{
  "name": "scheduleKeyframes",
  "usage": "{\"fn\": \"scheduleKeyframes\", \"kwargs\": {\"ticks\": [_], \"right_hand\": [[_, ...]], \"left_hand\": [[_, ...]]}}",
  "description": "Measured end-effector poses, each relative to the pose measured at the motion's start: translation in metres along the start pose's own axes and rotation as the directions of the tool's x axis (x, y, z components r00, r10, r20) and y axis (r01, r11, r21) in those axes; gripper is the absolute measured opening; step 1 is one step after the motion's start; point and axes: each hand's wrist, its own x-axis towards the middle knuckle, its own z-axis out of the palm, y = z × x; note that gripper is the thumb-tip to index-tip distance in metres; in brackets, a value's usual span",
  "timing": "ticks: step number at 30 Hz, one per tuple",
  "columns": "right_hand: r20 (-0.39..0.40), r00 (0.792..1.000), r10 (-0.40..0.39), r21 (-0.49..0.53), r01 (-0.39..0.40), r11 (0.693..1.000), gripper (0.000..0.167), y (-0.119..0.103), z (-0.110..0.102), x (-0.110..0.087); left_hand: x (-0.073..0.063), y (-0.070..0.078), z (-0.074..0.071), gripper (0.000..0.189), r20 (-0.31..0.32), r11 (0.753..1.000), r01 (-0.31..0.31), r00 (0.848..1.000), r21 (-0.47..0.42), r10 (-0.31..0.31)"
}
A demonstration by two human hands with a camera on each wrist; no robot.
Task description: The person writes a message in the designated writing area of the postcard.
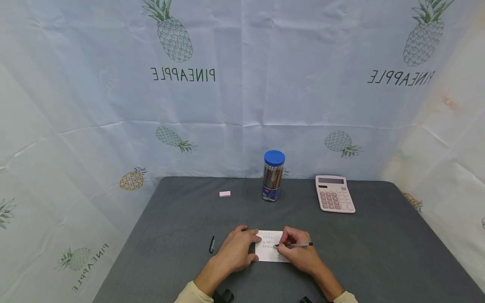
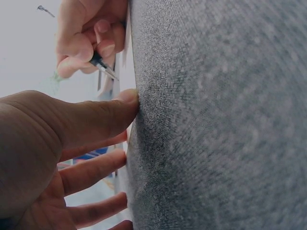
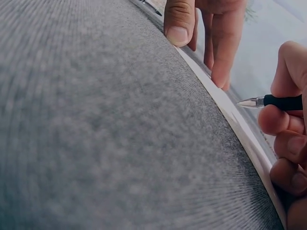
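A small white sheet of paper (image 1: 270, 254) with rows of handwriting lies on the dark grey table. My right hand (image 1: 301, 251) pinches a pen (image 1: 303, 244), its point over the writing. In the right wrist view the metal tip of the pen (image 3: 252, 102) appears slightly above the paper (image 3: 230, 112). My left hand (image 1: 236, 249) rests at the left edge of the sheet, thumb and fingertips touching it. Seen from the left wrist, its fingers (image 2: 96, 175) are spread and fairly straight. A black pen cap (image 1: 211, 244) lies left of this hand.
Behind the paper stands a clear tub of pens with a blue lid (image 1: 274, 158). A pink calculator (image 1: 335, 194) lies at the back right, and a small pink eraser-like block (image 1: 225, 194) at the back left. A pineapple-print curtain (image 1: 242, 97) hangs behind the table.
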Motion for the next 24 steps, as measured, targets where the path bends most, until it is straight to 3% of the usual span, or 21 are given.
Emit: {"fn": "scheduleKeyframes", "kwargs": {"ticks": [6,18,24], "right_hand": [[0.005,1.000,-0.002,0.003,0.002,1.000,0.034,-0.001,0.001,0.001],[0.046,0.997,-0.058,0.041,0.056,0.998,0.031,-0.005,0.011,0.002],[0.091,0.995,-0.039,0.088,0.031,0.996,0.027,-0.007,0.016,0.000]], "left_hand": [[-0.001,-0.002,0.001,0.046,-0.028,1.000,-0.026,0.999,-0.006,0.026],[-0.001,-0.001,0.001,0.048,-0.016,1.000,-0.012,1.000,-0.009,0.011],[0.000,-0.002,0.002,0.047,-0.014,1.000,-0.014,1.000,0.001,0.014]]}}
